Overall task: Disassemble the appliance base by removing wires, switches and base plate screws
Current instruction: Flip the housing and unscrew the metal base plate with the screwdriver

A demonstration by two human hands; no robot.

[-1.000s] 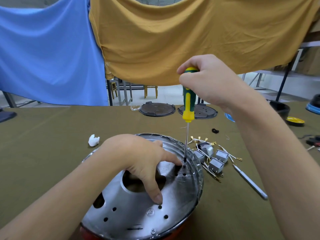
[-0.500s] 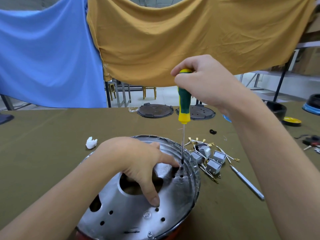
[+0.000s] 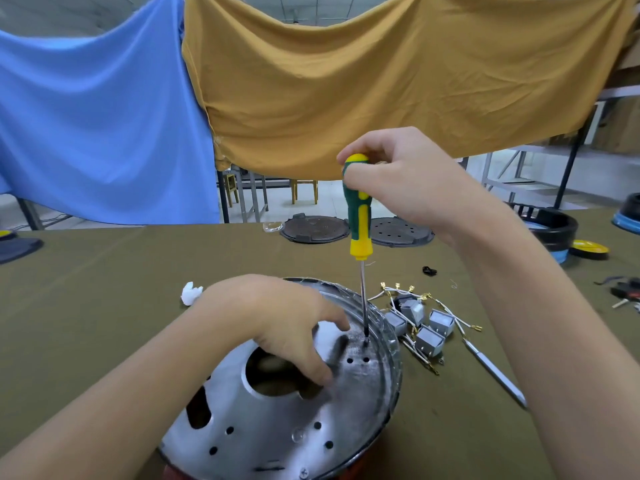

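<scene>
The right hand (image 3: 408,181) has its fingers (image 3: 356,174) curled around the top of the screwdriver (image 3: 359,220) handle. The shaft stands almost upright, directly below those fingers, tip seated at a screw point near the far rim of the base plate (image 3: 277,420). The left hand (image 3: 273,317), nearer the plate, presses it with spread fingers, gripping nothing. Removed switches (image 3: 422,323) lie just right on the table (image 3: 86,289).

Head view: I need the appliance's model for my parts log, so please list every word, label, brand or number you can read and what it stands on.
None can be read.
Base plate: bare metal with holes and a screw, no print visible.
Screwdriver held in the right hand: green and yellow handle, no brand visible.
Switches beside the base: no legible markings.
Two dark round lids behind: any embossing is too blurred to read.
</scene>
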